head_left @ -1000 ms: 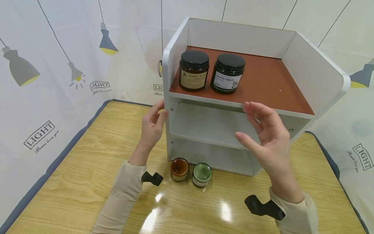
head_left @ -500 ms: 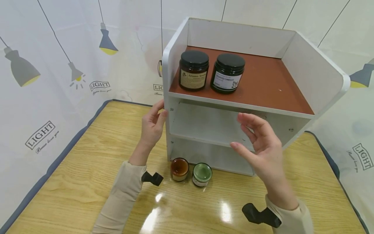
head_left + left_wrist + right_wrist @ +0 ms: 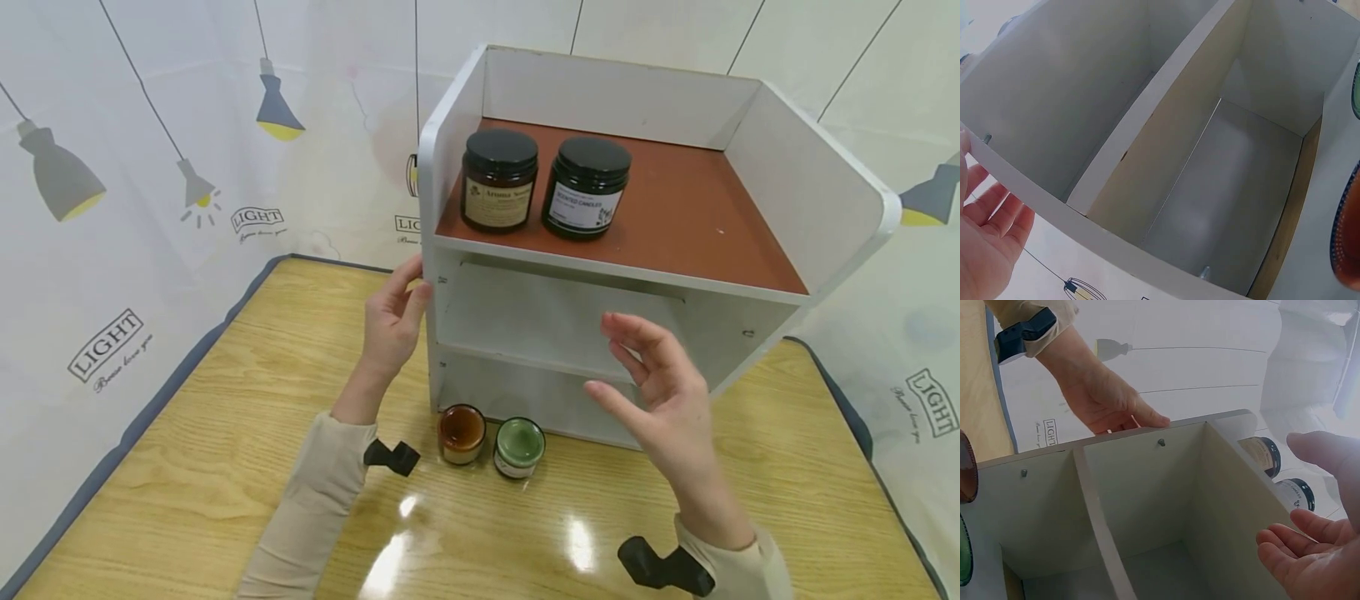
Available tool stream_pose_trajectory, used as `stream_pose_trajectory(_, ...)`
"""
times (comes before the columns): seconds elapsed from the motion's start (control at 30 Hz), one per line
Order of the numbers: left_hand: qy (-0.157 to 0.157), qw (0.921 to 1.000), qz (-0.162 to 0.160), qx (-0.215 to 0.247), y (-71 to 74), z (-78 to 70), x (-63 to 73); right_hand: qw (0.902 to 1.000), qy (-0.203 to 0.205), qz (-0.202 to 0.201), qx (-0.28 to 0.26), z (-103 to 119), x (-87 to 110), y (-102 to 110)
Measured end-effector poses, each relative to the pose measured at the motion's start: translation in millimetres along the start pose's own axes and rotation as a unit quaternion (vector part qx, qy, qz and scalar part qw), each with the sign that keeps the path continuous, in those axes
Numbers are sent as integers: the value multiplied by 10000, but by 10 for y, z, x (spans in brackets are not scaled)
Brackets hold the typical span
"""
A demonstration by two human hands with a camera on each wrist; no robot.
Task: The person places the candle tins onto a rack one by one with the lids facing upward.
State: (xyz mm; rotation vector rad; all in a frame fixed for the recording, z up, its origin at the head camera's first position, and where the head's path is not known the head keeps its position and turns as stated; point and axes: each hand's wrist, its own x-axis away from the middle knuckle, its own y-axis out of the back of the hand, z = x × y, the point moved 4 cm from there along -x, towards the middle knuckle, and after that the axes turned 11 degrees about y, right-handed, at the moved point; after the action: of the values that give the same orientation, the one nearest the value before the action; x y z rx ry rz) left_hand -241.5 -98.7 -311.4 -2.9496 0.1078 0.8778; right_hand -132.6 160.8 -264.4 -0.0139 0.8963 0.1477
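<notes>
1. Pale sheets (image 3: 337, 75) with a printed lamp pattern surround a wood-grain worktop (image 3: 225, 400), their blue hem following its back and side edges.
2. Towards the worktop's back edge stands a white shelf (image 3: 690, 200), turned slightly, with its two front compartments facing the person, presumably so that both are within reach.
3. On its red-brown top, near the front left corner, a brown jar (image 3: 498, 187) and a black jar (image 3: 587, 190) stand upright, side by side, lids on. Their labels face forward, perhaps so they can be read.
4. An orange cup (image 3: 461, 432) and a green cup (image 3: 519, 446), both uncovered, sit on the worktop just before the shelf's lower front edge, by its left corner. They look paired below the jars.
5. The left hand (image 3: 392, 321) touches the shelf's left side, thumb at the front edge, fingers loosely bent along the outer face, seemingly to steady it; how firmly, I cannot tell.
6. The right hand (image 3: 660, 392) grasps nothing: thumb and gently curved fingers spread well apart, before the front's right half.
</notes>
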Motion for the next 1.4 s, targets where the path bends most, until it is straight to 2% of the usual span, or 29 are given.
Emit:
stream_pose_trajectory(0.3, 70, 10000, 8, -42, 1, -1, 4, 9980, -605, 34, 181, -126, 155, -7)
stream_pose_trajectory(0.53, 94, 9999, -2, -69, 2, 8, 0, 9981, -558, 179, 208, -206, 263, -47)
stream_pose_trajectory(0.77, 46, 10000, -21, -53, 3, 16, 1, 9979, -579, 160, 227, -297, 379, -94)
stream_pose_trajectory(1.13, 7, 10000, -50, -38, -1, 21, 3, 9939, -906, 267, 561, -463, 532, -106)
stream_pose_trajectory(1.4, 7, 10000, -68, -66, -5, 28, -3, 9910, -1125, 416, 594, -597, 665, -96)
